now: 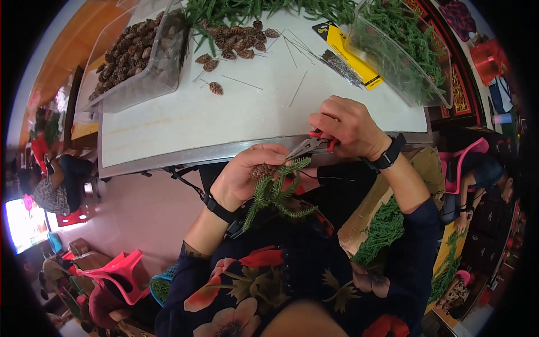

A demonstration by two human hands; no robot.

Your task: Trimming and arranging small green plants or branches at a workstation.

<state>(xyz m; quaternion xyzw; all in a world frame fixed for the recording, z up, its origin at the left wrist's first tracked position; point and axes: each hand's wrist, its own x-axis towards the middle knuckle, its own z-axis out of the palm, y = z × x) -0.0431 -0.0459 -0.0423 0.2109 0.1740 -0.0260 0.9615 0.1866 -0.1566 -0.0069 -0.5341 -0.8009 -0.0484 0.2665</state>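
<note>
Just off the near edge of the white tabletop point(224, 118), the left hand point(238, 174) grasped a brown pine cone point(263, 172) between thumb and fingers, with a green sprig point(269, 196) fanning out beside and below it toward the person's lap. The right hand point(351, 126) had its fingers clenched around the red handles of a pair of pliers point(305, 147), above the near edge and right of the middle. The pliers' tip pointed left and down, right by the left fingertips and the top of the sprig; whether its jaws gripped anything could not be told.

At the tabletop's far left corner stood a clear bin point(126, 96) of pine cones, and at the far right corner a clear tub point(415, 99) of greenery. A green heap point(269, 8) ran along the far edge, with a cluster of cones point(238, 42) just in front and a single loose cone point(215, 88) nearer the middle. Thin wires point(298, 89) lay scattered right of these. Toward the right edge, a bundle of short wires point(341, 68) rested on a yellow and black card point(348, 53), near the tub.
</note>
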